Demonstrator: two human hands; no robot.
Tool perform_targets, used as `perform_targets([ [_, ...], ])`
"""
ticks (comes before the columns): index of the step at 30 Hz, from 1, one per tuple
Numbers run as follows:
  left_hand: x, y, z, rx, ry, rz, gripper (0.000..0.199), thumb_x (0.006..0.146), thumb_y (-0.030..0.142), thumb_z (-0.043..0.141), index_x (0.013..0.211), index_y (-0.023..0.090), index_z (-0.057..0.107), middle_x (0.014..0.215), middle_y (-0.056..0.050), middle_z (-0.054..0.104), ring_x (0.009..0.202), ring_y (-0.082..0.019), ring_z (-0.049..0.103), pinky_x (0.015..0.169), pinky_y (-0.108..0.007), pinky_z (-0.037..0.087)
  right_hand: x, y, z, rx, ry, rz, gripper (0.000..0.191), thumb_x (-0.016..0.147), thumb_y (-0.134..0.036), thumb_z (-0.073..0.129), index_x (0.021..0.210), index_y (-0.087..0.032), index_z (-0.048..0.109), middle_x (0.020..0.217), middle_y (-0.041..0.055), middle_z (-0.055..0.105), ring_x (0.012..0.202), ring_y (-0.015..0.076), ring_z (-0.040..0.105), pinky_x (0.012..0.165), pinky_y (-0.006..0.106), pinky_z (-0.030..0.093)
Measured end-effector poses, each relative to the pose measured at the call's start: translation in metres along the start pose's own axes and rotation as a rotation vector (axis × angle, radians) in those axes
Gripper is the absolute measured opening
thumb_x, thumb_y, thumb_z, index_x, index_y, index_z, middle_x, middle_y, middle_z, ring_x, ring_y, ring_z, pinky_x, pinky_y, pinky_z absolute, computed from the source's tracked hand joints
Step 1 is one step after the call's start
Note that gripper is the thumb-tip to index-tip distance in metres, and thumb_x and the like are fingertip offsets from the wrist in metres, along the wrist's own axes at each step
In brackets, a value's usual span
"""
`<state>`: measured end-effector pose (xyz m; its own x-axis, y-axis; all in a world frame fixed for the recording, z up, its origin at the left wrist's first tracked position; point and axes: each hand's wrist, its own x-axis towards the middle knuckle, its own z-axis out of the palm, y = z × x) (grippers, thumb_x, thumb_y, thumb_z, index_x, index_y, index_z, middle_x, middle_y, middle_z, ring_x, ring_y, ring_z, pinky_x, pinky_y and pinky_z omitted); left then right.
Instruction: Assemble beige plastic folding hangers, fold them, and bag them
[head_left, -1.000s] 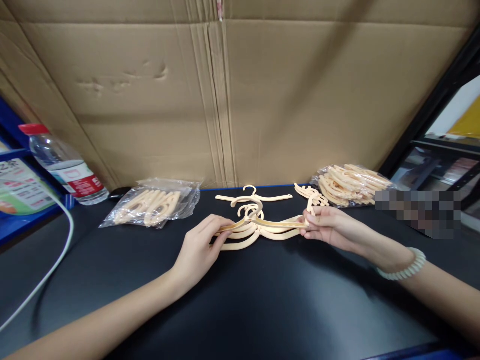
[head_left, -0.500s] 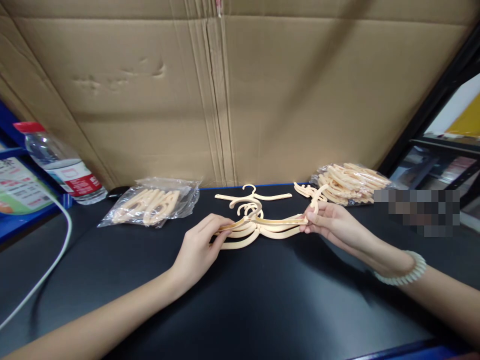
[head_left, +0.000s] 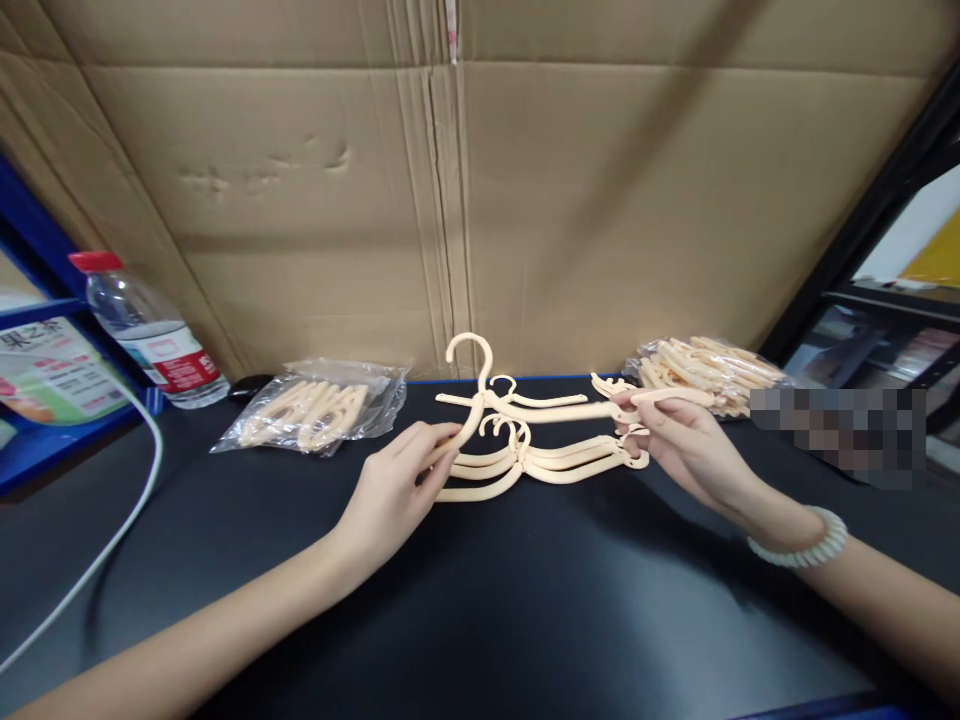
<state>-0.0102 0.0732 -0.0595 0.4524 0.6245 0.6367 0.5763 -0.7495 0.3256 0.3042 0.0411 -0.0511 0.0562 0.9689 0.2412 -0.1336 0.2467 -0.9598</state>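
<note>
A cream plastic hanger (head_left: 551, 411) is held up between both hands, its hook upward. My left hand (head_left: 397, 480) pinches its left arm. The fingers of my right hand (head_left: 679, 440) are closed at its right end, where a slim cream piece (head_left: 673, 397) also sticks out to the right. Below the held hanger, several like hangers (head_left: 574, 465) lie nested on the black table (head_left: 525, 610), their left ends partly hidden behind my left hand. Farther back lies another hanger (head_left: 551, 402), partly covered by the held one.
A clear bag of hook pieces (head_left: 307, 410) lies at the left, near a red-capped bottle (head_left: 165, 345) and a white cable (head_left: 139, 510). Loose cream pieces (head_left: 607, 385) and a full bag (head_left: 701, 365) are at the right. Cardboard (head_left: 315, 200) stands behind.
The held hanger has tilted so that its hook now stands upright and higher. The slim piece at my right hand has swung from upright to nearly level. The view has shifted slightly.
</note>
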Motion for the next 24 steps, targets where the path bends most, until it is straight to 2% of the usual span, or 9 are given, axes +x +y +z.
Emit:
perform_targets([
  [3,0.006,0.001,-0.01,0.054,-0.056,-0.007,0.019,0.094,0.027,0.047,0.106,0.019,0.059,0.091,-0.004,0.068,0.081,-0.017,0.066,0.07,-0.026,0.052,0.008,-0.008,-0.017,-0.015,0.018,0.011,0.026,0.075,-0.047,0.073,0.082,-0.023,0.07,0.076,0.0024,0.06,0.061,0.0122,0.049,0.052,0.026,0.044],
  [6,0.009,0.007,-0.019,0.188,-0.176,0.034,0.018,0.094,0.026,0.045,0.099,0.018,0.06,0.087,-0.004,0.068,0.078,-0.019,0.064,0.068,-0.029,0.05,0.015,-0.018,-0.04,-0.23,-0.122,0.113,0.031,0.069,-0.047,0.077,0.081,-0.019,0.071,0.067,0.0017,0.061,0.056,0.0119,0.052,0.051,0.026,0.045],
  [8,0.009,0.013,-0.023,0.301,-0.264,0.111,0.018,0.094,0.023,0.045,0.096,0.017,0.061,0.085,-0.006,0.067,0.079,-0.022,0.062,0.069,-0.033,0.049,0.018,-0.024,-0.054,-0.451,-0.252,0.134,0.031,0.067,-0.046,0.079,0.079,-0.017,0.072,0.068,0.003,0.065,0.059,0.0133,0.057,0.054,0.027,0.046],
  [11,0.006,0.022,-0.024,0.392,-0.393,0.172,0.015,0.091,0.016,0.047,0.09,0.017,0.062,0.082,-0.006,0.066,0.08,-0.024,0.061,0.068,-0.035,0.048,0.021,-0.028,-0.068,-0.717,-0.406,0.064,0.03,0.069,-0.047,0.077,0.077,-0.018,0.072,0.078,0.0047,0.07,0.071,0.0178,0.063,0.066,0.03,0.049],
  [16,-0.001,0.031,-0.02,0.37,-0.565,0.092,0.014,0.09,0.013,0.048,0.086,0.017,0.06,0.092,-0.006,0.063,0.082,-0.022,0.061,0.07,-0.033,0.051,0.024,-0.021,-0.072,-0.991,-0.605,-0.035,0.028,0.079,-0.047,0.068,0.081,-0.02,0.071,0.083,0.0041,0.069,0.079,0.0193,0.063,0.073,0.032,0.046],
  [19,-0.003,0.029,-0.017,0.344,-0.583,0.05,0.011,0.09,0.013,0.049,0.087,0.017,0.06,0.091,-0.006,0.062,0.083,-0.022,0.062,0.068,-0.032,0.052,0.025,-0.016,-0.072,-1.07,-0.598,-0.084,0.026,0.082,-0.045,0.066,0.08,-0.019,0.069,0.084,0.004,0.068,0.08,0.0193,0.062,0.073,0.033,0.045],
  [24,-0.002,0.021,-0.013,0.355,-0.498,0.056,0.01,0.087,0.012,0.052,0.092,0.017,0.059,0.096,-0.007,0.063,0.091,-0.023,0.061,0.074,-0.034,0.053,0.024,-0.016,-0.067,-1.123,-0.506,-0.147,0.026,0.084,-0.044,0.062,0.081,-0.018,0.067,0.082,0.0047,0.067,0.077,0.0195,0.06,0.07,0.032,0.045],
])
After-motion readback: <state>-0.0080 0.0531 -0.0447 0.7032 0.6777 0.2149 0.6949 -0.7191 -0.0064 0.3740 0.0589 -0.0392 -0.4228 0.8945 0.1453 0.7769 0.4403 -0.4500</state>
